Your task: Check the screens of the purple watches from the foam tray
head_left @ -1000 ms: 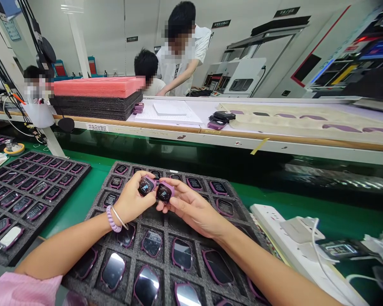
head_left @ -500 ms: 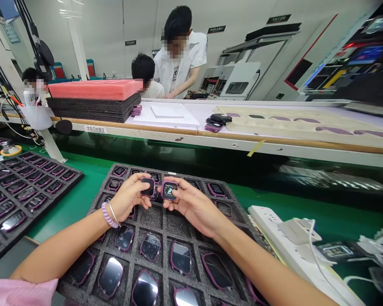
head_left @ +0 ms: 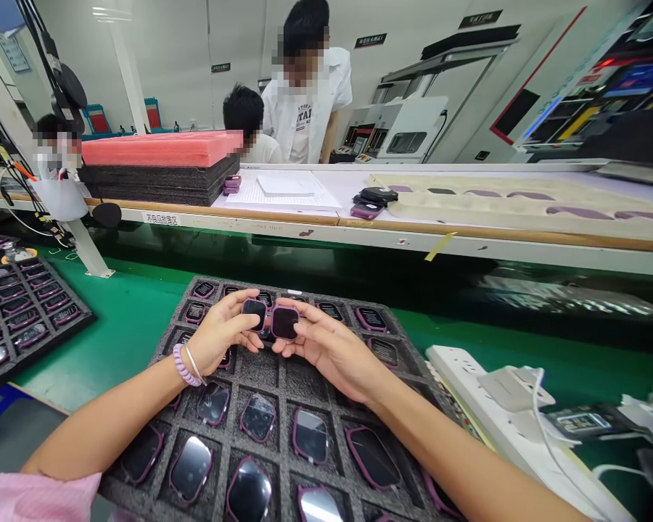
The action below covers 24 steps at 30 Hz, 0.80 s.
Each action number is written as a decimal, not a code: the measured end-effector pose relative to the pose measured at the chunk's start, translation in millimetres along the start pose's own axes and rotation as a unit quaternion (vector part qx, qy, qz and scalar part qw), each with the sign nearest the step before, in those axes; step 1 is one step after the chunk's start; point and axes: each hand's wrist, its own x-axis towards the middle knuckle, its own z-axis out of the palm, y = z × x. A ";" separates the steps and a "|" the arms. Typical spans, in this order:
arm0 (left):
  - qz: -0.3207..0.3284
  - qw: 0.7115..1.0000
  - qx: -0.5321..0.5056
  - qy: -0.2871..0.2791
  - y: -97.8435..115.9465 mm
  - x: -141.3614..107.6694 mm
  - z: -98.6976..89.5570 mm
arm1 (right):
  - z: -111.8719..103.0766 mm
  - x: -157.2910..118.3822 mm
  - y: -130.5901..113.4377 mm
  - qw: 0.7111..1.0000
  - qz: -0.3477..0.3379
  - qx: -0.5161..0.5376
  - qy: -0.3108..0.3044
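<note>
Above the far half of a black foam tray, my left hand pinches a dark-screened watch. My right hand grips a second watch with a purple case, its screen dark. The two watches are side by side, close together, faces toward me. A purple coiled band and a pale bangle circle my left wrist. Purple-framed watches lie in many tray compartments; some compartments under my hands hold nothing.
Another filled tray lies at left. A white power strip with cables is at right. Across the back runs a shelf bearing red and black foam, papers and watches. Two people in white are beyond it.
The screen of the watch in my right hand has gone from lit to dark. The left tray has shifted further left. The standing person behind the shelf has changed arm position.
</note>
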 end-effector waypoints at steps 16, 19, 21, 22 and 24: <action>0.139 0.965 0.221 0.035 -7.9 2.2 -3.5 | 0.1 -4.0 2.6 0.996 -0.033 -0.054 -0.059; 0.142 0.961 0.233 0.041 -7.9 1.0 -2.0 | -0.5 -3.6 2.5 0.997 -0.036 -0.040 -0.051; 0.150 0.959 0.236 0.044 -8.2 0.8 -1.4 | -0.7 -3.6 2.4 0.998 -0.036 -0.035 -0.047; 0.155 0.958 0.237 0.045 -8.4 0.8 -1.2 | -0.7 -3.6 2.4 0.998 -0.037 -0.033 -0.047; 0.166 0.955 0.240 0.049 -8.9 0.9 -1.3 | -0.5 -3.8 2.5 0.998 -0.040 -0.029 -0.050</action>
